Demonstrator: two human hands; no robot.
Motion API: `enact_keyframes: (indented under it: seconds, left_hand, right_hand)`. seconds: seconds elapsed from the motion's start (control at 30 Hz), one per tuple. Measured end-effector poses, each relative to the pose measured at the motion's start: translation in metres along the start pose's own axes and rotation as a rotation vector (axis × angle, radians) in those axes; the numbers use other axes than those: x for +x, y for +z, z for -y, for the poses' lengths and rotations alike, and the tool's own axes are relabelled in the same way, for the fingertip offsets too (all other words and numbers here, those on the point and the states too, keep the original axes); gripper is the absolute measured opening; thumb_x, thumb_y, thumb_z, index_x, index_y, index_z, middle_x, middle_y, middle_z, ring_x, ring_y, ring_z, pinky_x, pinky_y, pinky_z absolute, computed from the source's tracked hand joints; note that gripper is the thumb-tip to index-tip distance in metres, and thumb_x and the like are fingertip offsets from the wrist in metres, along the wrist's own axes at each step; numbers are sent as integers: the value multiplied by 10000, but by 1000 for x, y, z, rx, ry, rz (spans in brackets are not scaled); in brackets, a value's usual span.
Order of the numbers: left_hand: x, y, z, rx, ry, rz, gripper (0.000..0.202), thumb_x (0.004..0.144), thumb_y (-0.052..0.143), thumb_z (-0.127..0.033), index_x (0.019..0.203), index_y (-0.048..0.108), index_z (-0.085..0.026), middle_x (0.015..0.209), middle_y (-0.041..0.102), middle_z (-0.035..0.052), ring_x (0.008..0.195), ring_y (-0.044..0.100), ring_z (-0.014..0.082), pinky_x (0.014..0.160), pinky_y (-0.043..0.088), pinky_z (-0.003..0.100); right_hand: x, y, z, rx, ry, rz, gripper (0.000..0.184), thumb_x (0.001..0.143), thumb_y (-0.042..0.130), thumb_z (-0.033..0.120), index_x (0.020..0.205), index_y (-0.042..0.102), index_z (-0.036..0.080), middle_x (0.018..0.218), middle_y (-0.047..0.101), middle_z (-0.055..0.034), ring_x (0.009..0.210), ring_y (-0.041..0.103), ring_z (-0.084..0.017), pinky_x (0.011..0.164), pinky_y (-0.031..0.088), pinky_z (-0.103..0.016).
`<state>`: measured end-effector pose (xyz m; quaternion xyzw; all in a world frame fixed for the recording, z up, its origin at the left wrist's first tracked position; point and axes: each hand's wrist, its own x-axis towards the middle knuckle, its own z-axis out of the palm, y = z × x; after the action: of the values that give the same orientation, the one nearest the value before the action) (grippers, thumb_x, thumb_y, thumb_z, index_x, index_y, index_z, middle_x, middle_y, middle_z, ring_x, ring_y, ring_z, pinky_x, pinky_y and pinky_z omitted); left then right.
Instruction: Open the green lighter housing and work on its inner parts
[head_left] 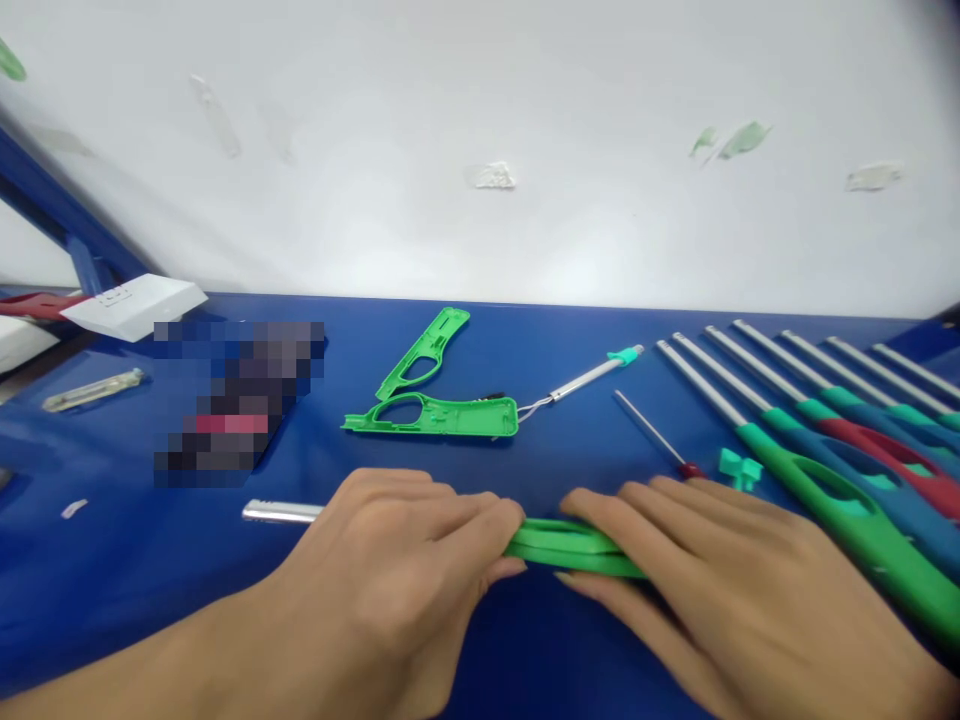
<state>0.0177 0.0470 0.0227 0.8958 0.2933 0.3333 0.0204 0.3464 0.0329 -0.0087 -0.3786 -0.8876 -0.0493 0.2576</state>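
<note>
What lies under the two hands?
A green lighter body shows between the left hand and right hand, its metal tube sticking out leftward. Both ends of the body are covered.

A green shell [450,418] lies on the blue table [112,580], a second shell [424,352] just behind it and a wired metal tube [589,378] to their right. A screwdriver [652,432] and a teal clip [739,468] lie near the row of lighters [780,442]. A white box [135,303] and a cutter [91,390] sit far left.

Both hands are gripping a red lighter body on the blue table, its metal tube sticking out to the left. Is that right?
Not the colour: the head view shows the lighter body is green, not red. The left hand and right hand do grip it on the blue table, its metal tube sticking out to the left.
</note>
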Motion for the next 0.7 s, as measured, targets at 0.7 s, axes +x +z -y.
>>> enact_keyframes:
  seconds: [0.7]
  left_hand:
    - [3,5,-14,117,-25,-41,274,1432,401,-240,1337,657,-228,1042,959,-12,753,938,161,705,716,300]
  right_hand:
    - [19,-7,14,14,-35,59,302,1277,827,574,1206,837,281,872,812,-54,801,830,-281,695,656,-320]
